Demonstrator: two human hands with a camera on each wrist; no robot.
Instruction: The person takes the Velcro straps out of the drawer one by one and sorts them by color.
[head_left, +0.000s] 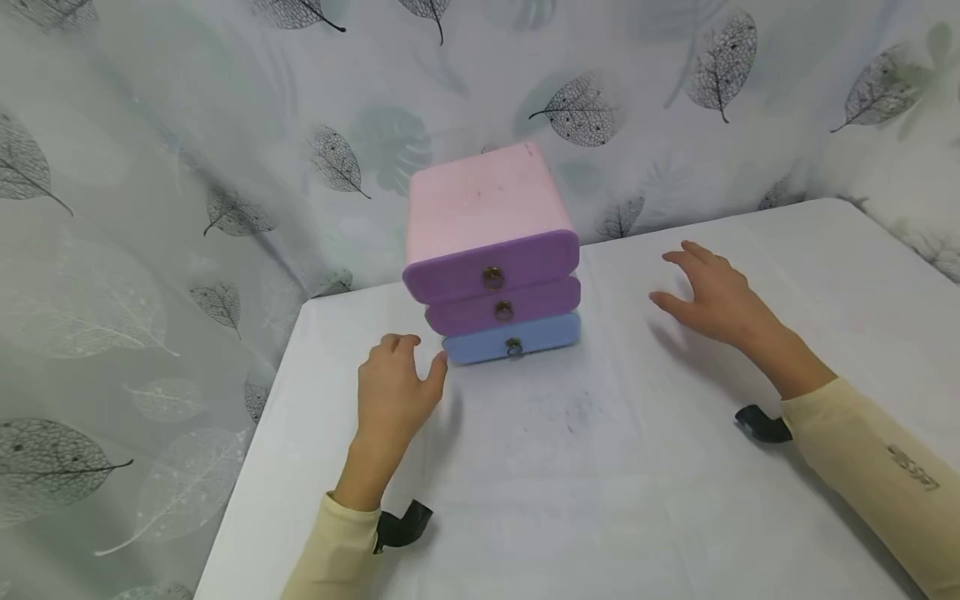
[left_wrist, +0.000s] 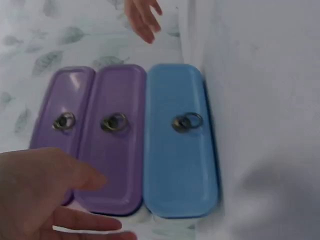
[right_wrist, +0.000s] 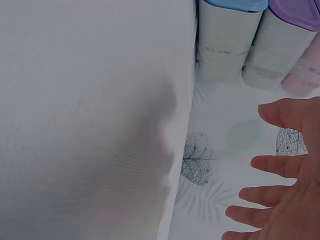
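Note:
A small stack of drawers stands at the back of the white table, with a pink top (head_left: 480,200). Two purple drawer fronts, the upper (head_left: 450,277) and the middle one (head_left: 465,315), sit over a blue drawer front (head_left: 480,345). Each front carries a brass ring pull (left_wrist: 187,122), and all look closed. My left hand (head_left: 393,387) hovers just left of the blue drawer, thumb and fingers apart, holding nothing. Off to the right of the stack, my right hand (head_left: 708,296) is held above the table with spread fingers, also holding nothing.
The white table (head_left: 540,517) ends at a leaf-patterned curtain (head_left: 480,83) behind and to the left. Dark smudges (head_left: 577,408) mark the tabletop in front of the drawers. A black curved piece sticks out at each cuff, left (head_left: 405,525) and right (head_left: 761,423).

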